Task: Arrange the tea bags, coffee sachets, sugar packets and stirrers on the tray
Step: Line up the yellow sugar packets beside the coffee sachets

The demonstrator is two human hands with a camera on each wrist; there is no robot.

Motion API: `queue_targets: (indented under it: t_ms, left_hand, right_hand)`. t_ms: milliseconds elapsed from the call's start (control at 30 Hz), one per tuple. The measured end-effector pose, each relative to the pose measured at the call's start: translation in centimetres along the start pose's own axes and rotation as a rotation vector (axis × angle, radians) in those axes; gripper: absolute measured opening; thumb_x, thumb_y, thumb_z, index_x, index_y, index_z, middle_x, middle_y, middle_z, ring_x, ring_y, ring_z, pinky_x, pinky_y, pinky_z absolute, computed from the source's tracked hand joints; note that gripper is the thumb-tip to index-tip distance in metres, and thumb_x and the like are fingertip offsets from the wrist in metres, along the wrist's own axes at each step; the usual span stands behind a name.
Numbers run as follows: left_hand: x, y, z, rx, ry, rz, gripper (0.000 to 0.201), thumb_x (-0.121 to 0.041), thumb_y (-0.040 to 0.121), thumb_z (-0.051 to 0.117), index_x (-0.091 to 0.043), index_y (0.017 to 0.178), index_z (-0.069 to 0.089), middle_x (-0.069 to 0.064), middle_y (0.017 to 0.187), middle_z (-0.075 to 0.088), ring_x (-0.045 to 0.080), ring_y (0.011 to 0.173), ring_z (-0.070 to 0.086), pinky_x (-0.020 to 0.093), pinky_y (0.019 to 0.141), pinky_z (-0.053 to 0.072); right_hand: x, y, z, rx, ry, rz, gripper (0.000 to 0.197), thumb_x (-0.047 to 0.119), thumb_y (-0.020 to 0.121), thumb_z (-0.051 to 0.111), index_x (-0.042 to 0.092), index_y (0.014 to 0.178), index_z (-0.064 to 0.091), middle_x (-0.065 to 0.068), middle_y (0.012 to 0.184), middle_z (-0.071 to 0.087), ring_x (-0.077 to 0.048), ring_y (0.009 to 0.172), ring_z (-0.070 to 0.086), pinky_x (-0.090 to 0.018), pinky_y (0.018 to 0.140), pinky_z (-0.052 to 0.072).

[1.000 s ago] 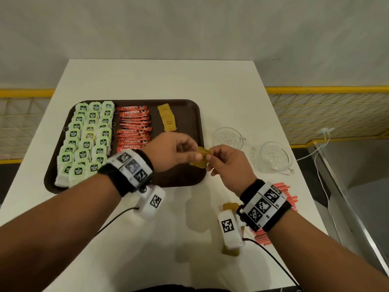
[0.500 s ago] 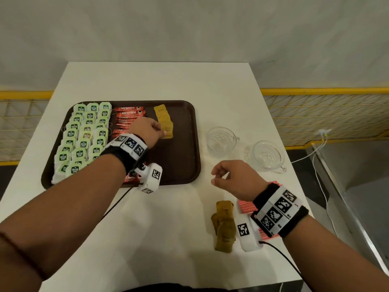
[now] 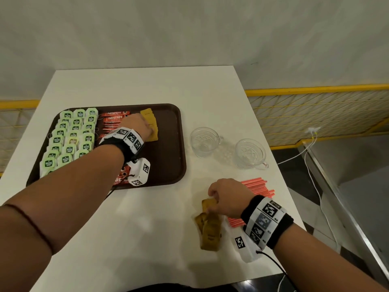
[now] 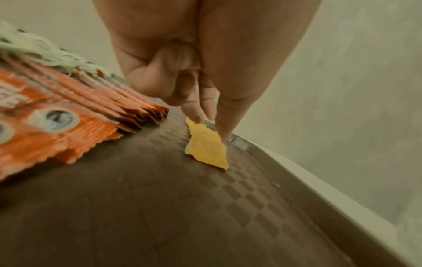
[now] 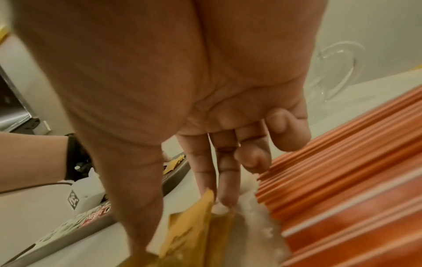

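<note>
A brown tray (image 3: 181, 144) holds rows of green tea bags (image 3: 71, 138), red coffee sachets (image 3: 113, 121) and a column of yellow sugar packets (image 3: 149, 120). My left hand (image 3: 150, 131) is at the near end of that column. In the left wrist view its thumb and forefingers pinch the far edge of one sugar packet (image 4: 207, 150), which touches the tray floor (image 4: 160, 207). My right hand (image 3: 212, 197) is down on a loose pile of brown sugar packets (image 3: 210, 230) on the table, thumb and fingers pinching one packet (image 5: 194, 225). Red stirrers (image 3: 259, 186) lie just right of it.
Two clear glass cups (image 3: 203, 142) (image 3: 250, 153) stand on the white table right of the tray. The tray's right third is bare. A yellow mesh railing (image 3: 315, 110) runs behind the table, and a white cable (image 3: 311, 148) hangs beyond its right edge.
The hands met over the tray's front edge with a packet, then the left carried it to the sugar column. The right hand dropped back to the loose pile and pinched another packet.
</note>
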State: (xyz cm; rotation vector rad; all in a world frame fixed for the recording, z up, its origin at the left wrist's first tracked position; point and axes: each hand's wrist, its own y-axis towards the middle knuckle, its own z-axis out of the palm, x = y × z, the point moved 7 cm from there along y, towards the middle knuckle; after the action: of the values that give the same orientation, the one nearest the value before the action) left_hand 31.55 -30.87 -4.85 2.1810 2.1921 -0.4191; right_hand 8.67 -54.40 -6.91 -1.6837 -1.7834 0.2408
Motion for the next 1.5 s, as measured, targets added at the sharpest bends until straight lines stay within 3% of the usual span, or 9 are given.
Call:
queue_targets:
  t_ms: [167, 367, 567, 700, 867, 1100, 1300, 1400, 1500]
  left_hand:
    - [-2.6, 0.8, 2.1, 0.016, 0.089, 0.151, 0.031, -0.034, 0.088, 0.067, -0.026, 0.118, 0.064, 0.014, 0.135, 0.041, 0.036, 0.12, 0.047, 0.042, 0.099, 0.043]
    - [-2.0, 2.8, 3.1, 0.151, 0.127, 0.078, 0.029, -0.025, 0.091, 0.067, -0.021, 0.12, 0.066, 0.004, 0.126, 0.049, 0.029, 0.118, 0.053, 0.026, 0.081, 0.045]
    - [-3.4, -1.3, 0.0, -0.041, -0.019, 0.222, 0.033, -0.036, 0.092, 0.061, -0.021, 0.121, 0.064, 0.013, 0.129, 0.051, 0.032, 0.12, 0.05, 0.04, 0.104, 0.04]
    - [-6.2, -8.3, -1.5, -0.053, -0.249, 0.377, 0.021, -0.035, 0.09, 0.064, -0.023, 0.106, 0.068, -0.005, 0.101, 0.064, 0.014, 0.091, 0.06, 0.023, 0.082, 0.043]
    - [-7.6, -16.4, 2.4, 0.223, -0.276, 0.524, 0.021, -0.047, 0.085, 0.067, -0.028, 0.093, 0.071, -0.015, 0.083, 0.066, 0.0, 0.076, 0.06, 0.019, 0.071, 0.048]
    - [-7.7, -20.0, 8.1, 0.288, -0.164, 0.52, 0.037, -0.052, 0.075, 0.074, -0.03, 0.104, 0.069, -0.016, 0.088, 0.062, -0.003, 0.068, 0.051, 0.015, 0.066, 0.038]
    - [-8.2, -20.6, 8.6, 0.291, -0.114, 0.495, 0.011, -0.033, 0.08, 0.072, -0.028, 0.089, 0.072, -0.011, 0.076, 0.064, 0.006, 0.069, 0.055, 0.019, 0.066, 0.041]
    - [-8.0, -20.7, 7.3, 0.269, -0.218, 0.467, 0.009, -0.024, 0.078, 0.074, -0.03, 0.084, 0.073, -0.016, 0.072, 0.063, -0.001, 0.066, 0.057, 0.017, 0.067, 0.045]
    - [-7.6, -20.5, 5.4, 0.207, -0.347, 0.432, 0.015, -0.02, 0.078, 0.075, -0.029, 0.088, 0.07, -0.014, 0.075, 0.069, 0.002, 0.072, 0.063, 0.019, 0.072, 0.051]
  right_hand:
    - [0.7, 0.0, 0.3, 0.022, -0.029, -0.018, 0.058, 0.066, 0.075, 0.067, 0.025, 0.116, 0.061, 0.004, 0.108, 0.061, -0.017, 0.098, 0.057, -0.035, 0.086, 0.052]
    - [1.4, 0.3, 0.9, 0.034, -0.103, -0.066, 0.048, 0.051, 0.077, 0.075, 0.024, 0.113, 0.059, 0.001, 0.11, 0.06, -0.02, 0.098, 0.057, -0.035, 0.083, 0.052]
    - [1.7, 0.8, 1.0, 0.042, -0.095, -0.09, 0.028, 0.038, 0.083, 0.073, 0.023, 0.105, 0.064, 0.001, 0.107, 0.064, -0.021, 0.097, 0.059, -0.031, 0.078, 0.047]
    - [2.0, 1.0, 1.1, 0.064, -0.086, -0.129, 0.018, 0.033, 0.085, 0.072, 0.022, 0.095, 0.062, 0.0, 0.104, 0.065, -0.02, 0.094, 0.059, -0.029, 0.073, 0.042]
    - [2.1, 1.4, 0.3, -0.027, -0.073, -0.2, 0.015, 0.028, 0.087, 0.068, 0.024, 0.081, 0.055, 0.002, 0.09, 0.061, -0.021, 0.084, 0.057, -0.029, 0.069, 0.039]
    - [2.1, 0.6, -0.7, -0.149, 0.073, -0.279, 0.013, 0.023, 0.086, 0.067, 0.02, 0.084, 0.055, 0.0, 0.084, 0.061, -0.025, 0.08, 0.057, -0.035, 0.071, 0.044]
    - [1.9, 0.0, -0.6, -0.189, 0.155, -0.3, 0.022, 0.021, 0.094, 0.058, 0.016, 0.082, 0.041, -0.006, 0.078, 0.056, -0.025, 0.072, 0.048, -0.033, 0.063, 0.036]
    - [1.7, -0.2, -0.7, -0.198, 0.246, -0.306, 0.014, 0.011, 0.096, 0.048, 0.016, 0.088, 0.038, -0.008, 0.077, 0.061, -0.026, 0.067, 0.055, -0.036, 0.063, 0.043]
    - [1.5, -0.4, -0.7, -0.192, 0.318, -0.32, 0.013, 0.008, 0.098, 0.041, 0.017, 0.105, 0.046, 0.0, 0.075, 0.062, -0.014, 0.059, 0.053, -0.026, 0.056, 0.044]
